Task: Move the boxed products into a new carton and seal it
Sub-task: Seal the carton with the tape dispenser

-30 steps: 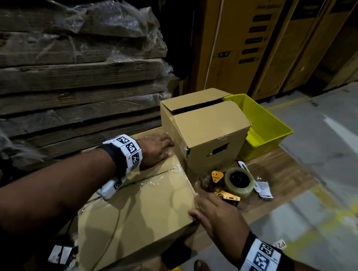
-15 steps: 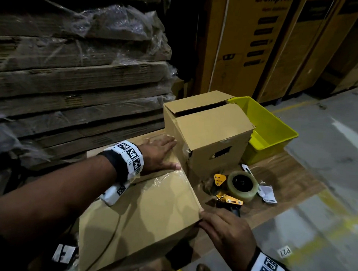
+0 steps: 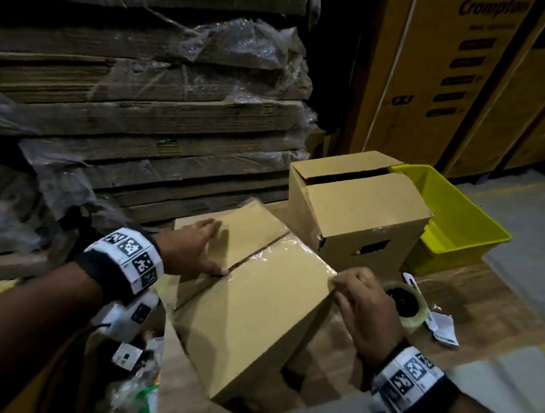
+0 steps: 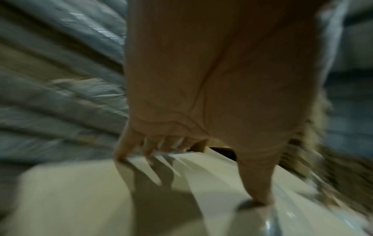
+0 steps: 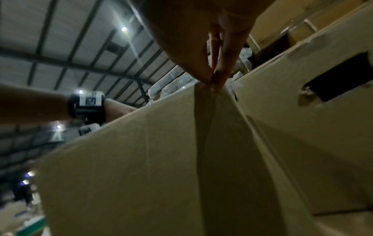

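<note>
A brown carton (image 3: 253, 316) with clear tape along its top seam sits tilted in front of me, its near right corner raised. My left hand (image 3: 205, 250) lies flat on the far top flap, fingers spread and thumb at the seam; the left wrist view is blurred but shows straight fingers touching the cardboard (image 4: 80, 199). At the raised corner, my right hand (image 3: 346, 286) grips the carton, and in the right wrist view thumb and fingers (image 5: 222, 68) pinch that corner edge of the carton (image 5: 141, 159). A second carton (image 3: 359, 217) stands behind, flaps loosely folded with a gap.
A roll of clear tape (image 3: 408, 305) and a paper label (image 3: 444, 329) lie right of my right hand on the wooden surface (image 3: 496, 306). A yellow bin (image 3: 463, 222) sits behind them. Plastic-wrapped flat cardboard stacks (image 3: 143, 120) rise at left, tall printed boxes (image 3: 445, 73) at back right.
The carton has tipped up and turned, its near right corner rising. My right hand went from resting at its edge to gripping the corner. The left hand slid along the top flap.
</note>
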Demonstrator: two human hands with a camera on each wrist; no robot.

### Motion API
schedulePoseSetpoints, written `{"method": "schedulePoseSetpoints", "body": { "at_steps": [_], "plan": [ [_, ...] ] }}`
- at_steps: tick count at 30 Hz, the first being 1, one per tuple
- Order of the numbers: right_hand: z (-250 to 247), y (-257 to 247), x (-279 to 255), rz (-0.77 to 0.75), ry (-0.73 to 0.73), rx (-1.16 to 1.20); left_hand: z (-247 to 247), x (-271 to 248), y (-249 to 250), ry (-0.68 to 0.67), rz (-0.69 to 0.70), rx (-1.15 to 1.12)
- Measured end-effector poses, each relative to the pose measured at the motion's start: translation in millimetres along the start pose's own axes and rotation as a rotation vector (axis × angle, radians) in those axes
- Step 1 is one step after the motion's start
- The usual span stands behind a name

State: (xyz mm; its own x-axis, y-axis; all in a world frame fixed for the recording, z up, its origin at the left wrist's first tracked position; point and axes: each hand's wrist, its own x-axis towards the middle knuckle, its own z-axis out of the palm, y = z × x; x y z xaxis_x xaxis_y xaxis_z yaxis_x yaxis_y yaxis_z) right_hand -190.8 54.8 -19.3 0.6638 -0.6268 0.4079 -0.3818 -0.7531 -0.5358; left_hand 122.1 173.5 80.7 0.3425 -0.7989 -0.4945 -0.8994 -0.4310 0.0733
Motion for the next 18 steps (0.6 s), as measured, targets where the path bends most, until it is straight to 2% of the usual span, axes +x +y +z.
{"method": "schedulePoseSetpoints", "body": {
  "at_steps": [3, 7, 12, 18],
  "plan": [
    [5, -6, -2, 0.090, -0.008, 0.080, 17, -7, -24, 0.005, -0.153, -0.130],
    [12, -19, -23, 0.180, -0.124, 0.311, 35, -16, -40, 0.072, -0.218, -0.157],
    [22, -37, -18, 0.070, -0.333, 0.163, 49, -37, -46, 0.142, -0.257, -0.215],
    [44, -41, 40, -0.027, -0.482, 0.225, 73, -71, -52, 0.156, -0.481, -0.278]
  ]
}}
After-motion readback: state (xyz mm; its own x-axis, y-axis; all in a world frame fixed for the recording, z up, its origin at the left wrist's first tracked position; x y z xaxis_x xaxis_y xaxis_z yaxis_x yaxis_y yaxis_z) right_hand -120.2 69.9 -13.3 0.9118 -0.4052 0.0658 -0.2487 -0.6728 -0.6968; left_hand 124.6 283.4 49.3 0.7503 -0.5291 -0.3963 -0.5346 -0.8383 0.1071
